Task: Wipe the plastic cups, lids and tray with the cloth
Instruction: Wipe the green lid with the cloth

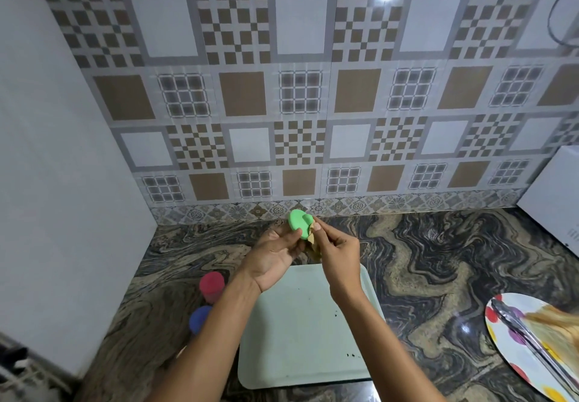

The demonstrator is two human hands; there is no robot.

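Your left hand [275,254] grips a green lid [299,223]; your right hand [336,252] pinches the cloth [314,245] against it, above the tray [300,332].

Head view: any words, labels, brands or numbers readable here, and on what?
No readable text anywhere in this view.
Green plastic piece, cloth, red cup, blue cup, tray: plain, no print shows.
White appliance at right: tiny dark marks near its lower edge, too small to read.
Plate: coloured dots only, no lettering.
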